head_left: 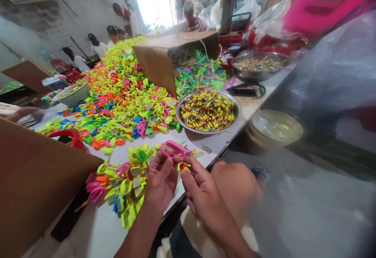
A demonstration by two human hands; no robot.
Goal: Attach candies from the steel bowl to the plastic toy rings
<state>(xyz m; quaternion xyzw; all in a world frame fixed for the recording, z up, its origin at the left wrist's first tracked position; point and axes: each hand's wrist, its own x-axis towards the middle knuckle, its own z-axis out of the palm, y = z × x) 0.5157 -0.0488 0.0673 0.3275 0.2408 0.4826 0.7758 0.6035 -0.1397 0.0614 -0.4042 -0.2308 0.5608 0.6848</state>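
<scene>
My left hand (161, 179) pinches a pink plastic toy watch (173, 146), its looped strap facing up. Between the thumb and fingers of my right hand (199, 187) is a small yellow-and-red wrapped piece (182, 167), which looks like a candy. The fingertips of both hands meet close to the toy watch. Beneath and left of my hands lies a pile of toy watches (126, 187), mostly yellow with some pink, orange and blue. Beyond them a steel bowl (238, 119) holds many small yellow-and-red wrapped pieces.
A large heap of toy watches (126, 93) covers the table's far left. Behind the bowl, a cardboard box (155, 62) spills colourful thin strips (202, 73). Another steel bowl (258, 75) stands farther back. A cardboard box (38, 187) blocks the near left. Several people sit in the background.
</scene>
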